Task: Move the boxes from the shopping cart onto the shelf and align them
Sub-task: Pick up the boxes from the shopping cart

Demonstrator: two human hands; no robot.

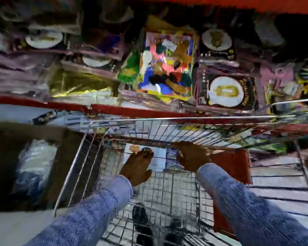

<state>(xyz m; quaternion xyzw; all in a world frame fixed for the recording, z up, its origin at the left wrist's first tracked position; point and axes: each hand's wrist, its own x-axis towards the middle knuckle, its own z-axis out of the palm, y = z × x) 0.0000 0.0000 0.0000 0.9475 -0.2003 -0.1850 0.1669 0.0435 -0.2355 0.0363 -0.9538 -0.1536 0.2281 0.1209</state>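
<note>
Both my hands reach down into a wire shopping cart [75, 157]. A flat pale box [160, 157] with a printed picture lies at the far end of the cart's basket. My left hand [138, 166] rests on the box's left side, fingers spread. My right hand [192, 155] lies over its right side, fingers curled along the edge. The picture is blurred, so whether either hand grips the box is unclear. The red-edged shelf [69, 105] runs just beyond the cart, packed with boxed goods showing white plates [226, 91].
A colourful boxed item [165, 63] stands mid-shelf among dark plate boxes. A brown cardboard carton [7, 148] with plastic-wrapped goods sits left of the cart. A second wire cart [283, 174] and a red panel [235, 166] are on the right. My shoes show through the cart floor.
</note>
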